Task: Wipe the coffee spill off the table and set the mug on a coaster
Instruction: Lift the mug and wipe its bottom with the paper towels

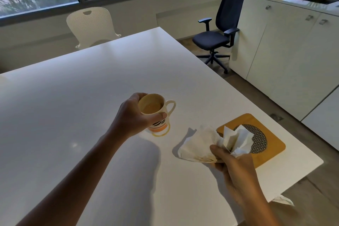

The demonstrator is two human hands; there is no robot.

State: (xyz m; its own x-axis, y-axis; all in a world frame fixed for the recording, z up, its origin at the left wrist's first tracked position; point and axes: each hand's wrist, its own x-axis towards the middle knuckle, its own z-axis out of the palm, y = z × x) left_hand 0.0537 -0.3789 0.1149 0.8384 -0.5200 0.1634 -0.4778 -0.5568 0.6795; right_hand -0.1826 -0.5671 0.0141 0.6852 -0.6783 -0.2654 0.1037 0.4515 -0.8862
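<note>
My left hand (134,115) grips a cream mug (156,111) with an orange band, holding it by the rim and side just above the white table (77,101). Pale coffee fills the mug, and its handle points right. A thin ring of coffee (161,133) marks the table under the mug's base. My right hand (233,167) clutches a bunch of white paper tissues (207,145) near the table's right side. Beyond the tissues lies a wooden coaster (269,149) with a round metal mesh centre, partly covered by the tissues.
The table's right edge and near corner (319,161) are close to the coaster. A loose tissue (283,201) hangs off the near edge. A white chair (91,25) stands at the far side, a dark office chair (218,36) and white cabinets (286,51) to the right.
</note>
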